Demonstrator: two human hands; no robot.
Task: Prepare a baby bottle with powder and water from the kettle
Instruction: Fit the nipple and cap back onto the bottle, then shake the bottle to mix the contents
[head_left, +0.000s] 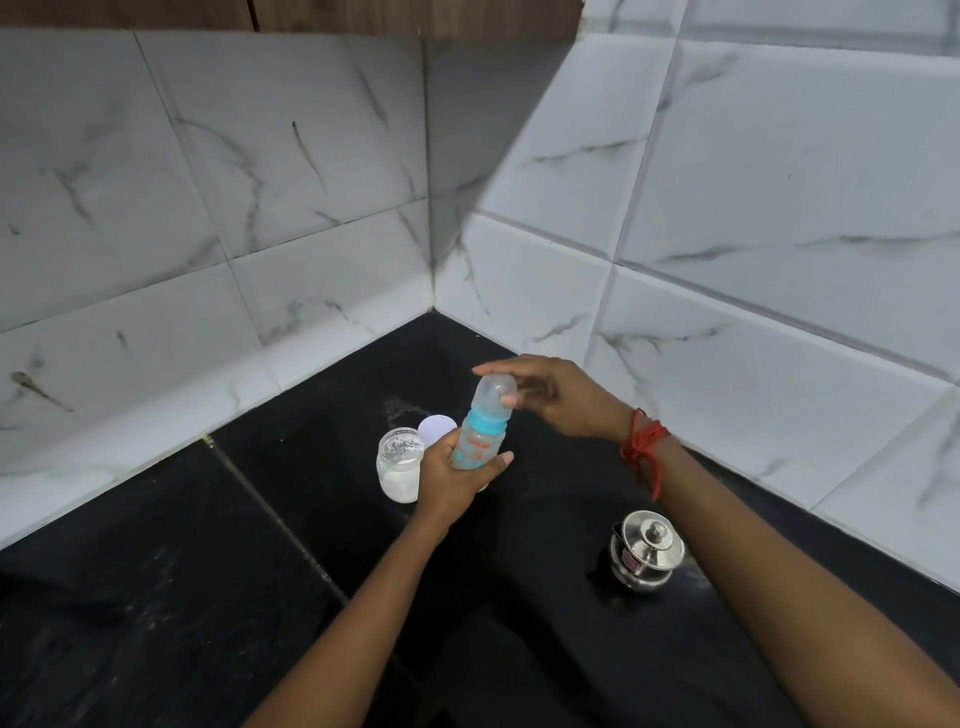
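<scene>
A clear baby bottle (480, 439) with a blue collar and a clear dome cap (496, 389) is held tilted above the black counter. My left hand (452, 480) is wrapped around its lower body. My right hand (550, 397) is at the cap, with a finger over its top and the thumb against its side. An open glass jar (399, 470) holding white powder stands just left of my left hand. Its white round lid (435, 427) lies flat behind it. A small steel kettle-like pot (647, 551) with a knobbed lid sits to the right, under my right forearm.
The black stone counter (182, 597) meets white marble-look tiled walls (311, 182) in a corner behind the bottle. A pale spill mark (400, 405) lies on the counter near the lid. A red thread (644, 447) is tied around my right wrist.
</scene>
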